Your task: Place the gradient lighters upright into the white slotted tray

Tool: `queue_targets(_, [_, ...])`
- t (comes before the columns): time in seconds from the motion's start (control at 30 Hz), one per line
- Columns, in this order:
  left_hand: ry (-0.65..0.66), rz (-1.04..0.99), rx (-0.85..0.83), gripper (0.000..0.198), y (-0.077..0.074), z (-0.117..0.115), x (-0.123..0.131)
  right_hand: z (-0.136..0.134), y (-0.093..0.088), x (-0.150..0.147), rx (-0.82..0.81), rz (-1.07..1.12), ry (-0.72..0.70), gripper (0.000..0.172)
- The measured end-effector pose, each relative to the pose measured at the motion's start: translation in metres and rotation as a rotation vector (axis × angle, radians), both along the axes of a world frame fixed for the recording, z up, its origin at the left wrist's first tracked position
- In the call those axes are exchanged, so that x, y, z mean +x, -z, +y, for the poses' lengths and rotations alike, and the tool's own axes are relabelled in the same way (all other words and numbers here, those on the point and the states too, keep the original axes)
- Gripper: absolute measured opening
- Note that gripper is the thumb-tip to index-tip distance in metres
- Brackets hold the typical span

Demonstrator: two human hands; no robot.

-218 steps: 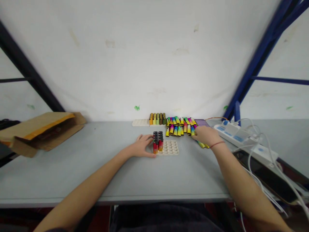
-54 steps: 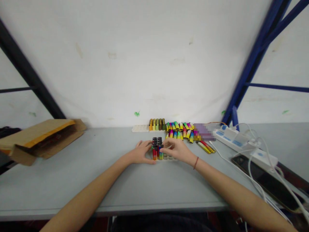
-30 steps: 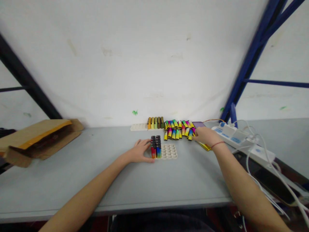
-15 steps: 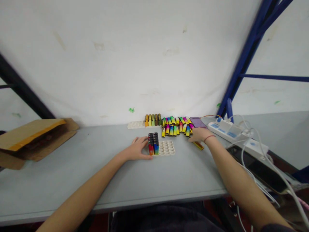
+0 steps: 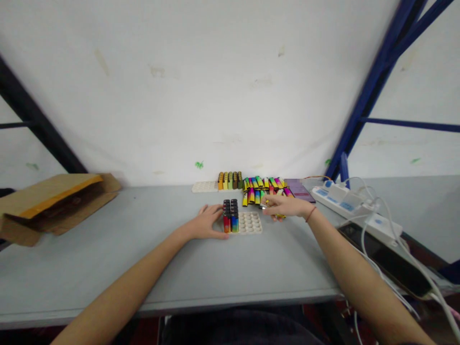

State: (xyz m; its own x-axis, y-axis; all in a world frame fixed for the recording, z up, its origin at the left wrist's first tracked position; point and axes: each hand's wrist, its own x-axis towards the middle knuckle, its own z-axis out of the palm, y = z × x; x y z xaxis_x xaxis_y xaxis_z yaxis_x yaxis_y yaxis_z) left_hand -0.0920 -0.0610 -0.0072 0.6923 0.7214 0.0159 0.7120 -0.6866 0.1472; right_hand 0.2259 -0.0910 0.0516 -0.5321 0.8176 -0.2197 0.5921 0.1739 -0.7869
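Black-topped lighters (image 5: pixel 230 215) stand upright in two columns, red on the left and blue on the right. They fill the left part of a white tray with round holes (image 5: pixel 250 223); its right part shows bare holes. My left hand (image 5: pixel 206 224) grips this tray's left side, thumb at the front corner and fingers behind. Right of the tray, my right hand (image 5: pixel 283 206) is closed on a lighter (image 5: pixel 263 206), whose metal end pokes out toward the tray. Under this hand a bit of yellow shows, partly hidden. Just behind lies a pile of colourful lighters (image 5: pixel 257 197).
Against the wall stand more lighters (image 5: pixel 230 181) in a second white tray (image 5: pixel 204 187). A purple flat box (image 5: pixel 300 189), a power strip (image 5: pixel 345 203) with white cables and a dark phone (image 5: pixel 386 261) lie right. An open cardboard box (image 5: pixel 57 206) is at left.
My right hand has moved left from beside the pile toward the tray, now with a lighter in its fingers. My left hand stays at the tray. The view has shifted slightly.
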Motion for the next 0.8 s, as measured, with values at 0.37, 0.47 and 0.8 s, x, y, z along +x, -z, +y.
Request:
queue_targets(0.37, [-0.006, -0.005, -0.023, 0.091, -0.005, -0.003, 0.002, 0.001, 0.009, -0.023, 0.225, 0.160, 0.052, 0.040])
queue_targets(0.47, [-0.004, -0.011, -0.020, 0.091, -0.004, -0.003, 0.002, 0.003, 0.018, -0.035, 0.246, 0.275, 0.089, 0.041])
queue_targets(0.8, [-0.007, -0.009, -0.033, 0.094, -0.004, -0.003, 0.002, 0.000, 0.032, -0.056, 0.484, 0.232, 0.275, 0.032])
